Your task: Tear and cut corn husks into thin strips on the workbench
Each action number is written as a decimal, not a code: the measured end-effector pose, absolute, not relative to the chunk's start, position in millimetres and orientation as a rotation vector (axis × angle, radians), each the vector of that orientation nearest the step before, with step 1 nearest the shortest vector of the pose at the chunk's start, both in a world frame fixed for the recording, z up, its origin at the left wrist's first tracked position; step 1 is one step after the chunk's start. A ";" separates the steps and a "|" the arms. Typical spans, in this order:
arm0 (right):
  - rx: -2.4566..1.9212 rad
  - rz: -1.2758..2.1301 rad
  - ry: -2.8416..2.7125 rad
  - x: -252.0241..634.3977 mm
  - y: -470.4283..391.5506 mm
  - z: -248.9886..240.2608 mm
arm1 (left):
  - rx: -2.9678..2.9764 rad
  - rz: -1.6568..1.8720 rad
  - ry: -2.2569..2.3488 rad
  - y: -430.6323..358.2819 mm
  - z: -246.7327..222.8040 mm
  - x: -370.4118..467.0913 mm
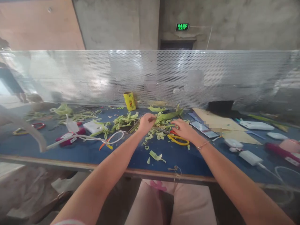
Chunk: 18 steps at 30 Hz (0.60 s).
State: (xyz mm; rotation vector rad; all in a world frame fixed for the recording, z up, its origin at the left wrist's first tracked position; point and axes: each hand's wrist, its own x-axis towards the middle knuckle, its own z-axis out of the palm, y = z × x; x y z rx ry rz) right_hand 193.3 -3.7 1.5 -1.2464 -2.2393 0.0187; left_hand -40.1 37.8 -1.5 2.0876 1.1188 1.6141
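My left hand [147, 122] is at the pile of cut green plant pieces [161, 120] in the middle of the blue table [138, 162]. Its fingers are pressed together; what they hold is too small to name. To the right, my right hand [182, 128] has bent fingers beside scissors with yellow and red handles [179, 139], and its grip is unclear. The scissors' blades point left into the plant bits. A long green leaf [172, 115] lies behind both hands. White-handled scissors [117, 137] rest left of my left hand, and small scraps [157, 156] lie nearer the front edge.
A yellow can [129, 101] stands at the back by the perforated metal screen [150, 75]. A phone [204, 129], cardboard [217, 120], white chargers [250, 157] and cables are on the right. More plant scraps [79, 116] and a magenta device [70, 137] lie left.
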 end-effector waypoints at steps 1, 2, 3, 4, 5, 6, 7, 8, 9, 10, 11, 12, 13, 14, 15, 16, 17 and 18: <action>-1.215 0.032 -2.221 191.2 -3.9 0.7 | 2.166 1.613 1.094 36.5 -1.2 -39.3; -1.187 0.051 -2.206 189.0 -3.9 -0.5 | 2.234 1.603 1.071 35.4 -0.9 -38.4; -1.161 0.070 -2.189 186.7 -3.8 -2.1 | 2.289 1.590 1.058 34.5 -0.6 -37.4; -1.133 0.083 -2.170 184.4 -3.7 -3.8 | 2.334 1.582 1.058 33.8 -0.4 -36.5; -1.107 0.092 -2.147 182.2 -3.5 -5.5 | 2.369 1.576 1.066 33.3 -0.4 -35.6; -1.083 0.102 -2.119 180.1 -3.2 -7.1 | 2.399 1.569 1.077 32.8 -0.5 -34.6; -1.066 0.116 -2.089 178.1 -3.0 -8.5 | 2.425 1.564 1.085 32.1 -0.7 -33.5; -1.054 0.135 -2.056 176.3 -2.8 -9.7 | 2.450 1.560 1.083 31.3 -1.1 -32.2; -1.050 0.154 -2.021 174.7 -2.6 -10.6 | 2.476 1.554 1.069 30.2 -1.5 -30.6; -1.051 0.171 -1.988 173.3 -2.3 -11.3 | 2.501 1.541 1.048 28.8 -2.0 -28.8; -1.054 0.185 -1.958 172.1 -2.0 -11.8 | 2.528 1.521 1.027 27.1 -2.4 -26.7; -1.059 0.195 -1.932 171.2 -1.7 -12.2 | 2.553 1.500 1.010 25.4 -2.8 -24.6; -1.064 0.203 -1.912 170.4 -1.2 -12.4 | 2.577 1.476 0.998 23.6 -3.1 -22.4; -1.071 0.216 -1.900 169.8 -0.7 -12.6 | 2.597 1.452 0.988 21.9 -3.4 -20.4; -1.079 0.234 -1.893 169.4 -0.3 -12.6 | 2.612 1.433 0.980 20.3 -3.7 -18.7; -1.084 0.255 -1.889 169.2 0.1 -12.4 | 2.619 1.423 0.974 19.1 -4.0 -17.2; -1.085 0.276 -1.887 169.0 0.3 -12.1 | 2.620 1.420 0.968 18.0 -4.5 -16.1; -1.085 0.292 -1.885 168.9 0.2 -11.7 | 2.615 1.420 0.966 17.2 -5.0 -15.2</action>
